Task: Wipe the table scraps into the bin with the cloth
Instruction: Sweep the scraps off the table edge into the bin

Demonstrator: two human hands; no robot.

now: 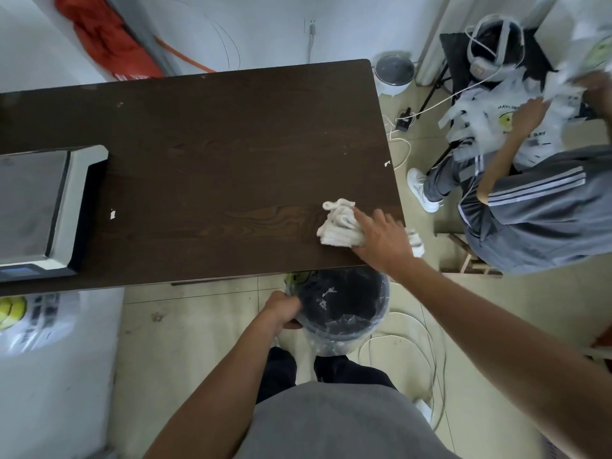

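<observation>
The head view looks down on a dark brown wooden table (215, 144). A grey flat machine (49, 207) sits on its left end. One small white scrap (112, 214) lies near the machine. Another white scrap (386, 164) lies by the right edge of the table. The floor is pale tile, and white cables (414, 342) lie in loops on it. A round white pot (394, 72) stands on the floor past the far right corner of the table. Something orange (99, 31) leans on the far wall. Another person (530, 200) in grey clothes is on the right, with white plastic bags in their hands.

The white cloth (337, 226) is bunched up on the table, near the right front corner. A bit of it hangs over the right edge. The right hand (384, 240) lies flat on top of the cloth. Its fingers are straight and a little spread, and they press the cloth down.

The bin (331, 331) is dark and round, with a clear plastic bag in it. It is just below the near edge of the table, under the cloth's corner. A few white bits (326, 298) are inside it. The left hand (283, 308) grips the left rim of the bin with its fingers curled over the edge. Both arms are bare and reach forward.
</observation>
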